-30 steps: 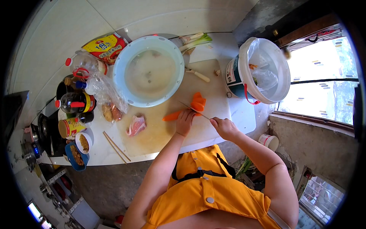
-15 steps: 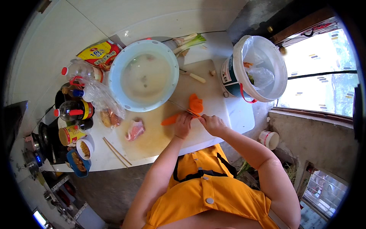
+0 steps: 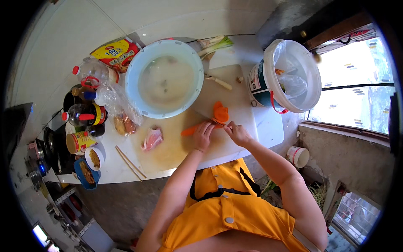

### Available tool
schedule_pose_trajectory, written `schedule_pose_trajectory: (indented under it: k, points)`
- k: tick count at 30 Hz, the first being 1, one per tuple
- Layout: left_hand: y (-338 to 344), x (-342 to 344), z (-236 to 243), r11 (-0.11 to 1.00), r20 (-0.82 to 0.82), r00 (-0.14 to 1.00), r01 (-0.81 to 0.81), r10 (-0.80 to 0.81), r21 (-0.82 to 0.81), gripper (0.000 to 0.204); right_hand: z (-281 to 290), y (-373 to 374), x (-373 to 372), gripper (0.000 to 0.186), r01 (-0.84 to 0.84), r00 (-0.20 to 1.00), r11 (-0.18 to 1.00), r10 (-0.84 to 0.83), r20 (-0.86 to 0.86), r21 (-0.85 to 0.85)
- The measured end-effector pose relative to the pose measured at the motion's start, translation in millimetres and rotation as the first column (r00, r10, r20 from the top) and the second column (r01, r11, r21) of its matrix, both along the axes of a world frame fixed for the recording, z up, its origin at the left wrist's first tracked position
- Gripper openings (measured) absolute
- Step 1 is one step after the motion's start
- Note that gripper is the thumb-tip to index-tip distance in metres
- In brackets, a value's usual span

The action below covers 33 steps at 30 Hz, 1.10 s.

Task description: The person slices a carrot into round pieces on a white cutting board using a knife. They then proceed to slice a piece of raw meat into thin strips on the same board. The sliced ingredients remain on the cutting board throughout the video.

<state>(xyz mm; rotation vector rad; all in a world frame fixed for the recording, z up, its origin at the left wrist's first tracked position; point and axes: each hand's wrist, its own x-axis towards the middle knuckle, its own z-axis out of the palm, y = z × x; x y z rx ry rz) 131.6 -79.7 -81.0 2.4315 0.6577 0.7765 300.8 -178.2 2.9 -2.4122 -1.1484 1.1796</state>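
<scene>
My left hand (image 3: 202, 136) presses its fingers on the long piece of carrot (image 3: 188, 131) on the pale cutting board (image 3: 163, 161). In my right hand (image 3: 236, 133), closed around its handle, is a knife (image 3: 205, 114), its blade angled across the carrot just beside my left fingertips. Cut orange carrot pieces (image 3: 220, 110) lie just beyond the blade. A piece of raw meat (image 3: 152, 139) rests on the board to the left. A second, cream-handled knife (image 3: 222, 83) lies behind the carrot.
A blue basin (image 3: 131, 75) of cloudy water stands behind; bottles (image 3: 77, 115), bagged potatoes (image 3: 121, 124), food bowls (image 3: 94, 158), chopsticks (image 3: 130, 164) and a black stove (image 3: 56, 153) are leftward. Spring onions (image 3: 218, 46) lie at the back. A white bucket (image 3: 310, 96) stands right, beside a bright window (image 3: 357, 105).
My right hand and the knife have shifted slightly over the carrot, with the blade's angle changing a little. My left fingers stay on the carrot. The whole view has moved slightly.
</scene>
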Motion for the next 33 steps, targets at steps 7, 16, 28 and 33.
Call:
schedule_pose_trajectory:
  k: [7,16,28,33]
  points:
    - [-1.2,-0.8,5.0,0.997,0.013,1.000,-0.029,0.028,0.070,0.026,49.7,-2.7,0.8,0.047,-0.062,0.998,0.998,0.063,-0.022,0.016]
    - [0.2,1.8,7.7,0.999,0.033,0.999,-0.030,0.029,0.043,0.025,92.6,-29.8,-4.8,0.047,-0.023,0.999,0.996,0.019,-0.048,-0.087]
    - [1.7,1.5,6.5,0.999,0.038,0.999,-0.025,0.023,0.046,0.024,78.3,-19.7,-1.8,0.054,-0.079,0.995,0.986,0.068,-0.079,-0.147]
    - [4.8,4.6,9.1,0.998,0.050,0.999,-0.023,0.020,0.060,0.021,79.8,-5.8,-0.1,0.053,-0.067,0.993,0.988,0.053,-0.102,-0.142]
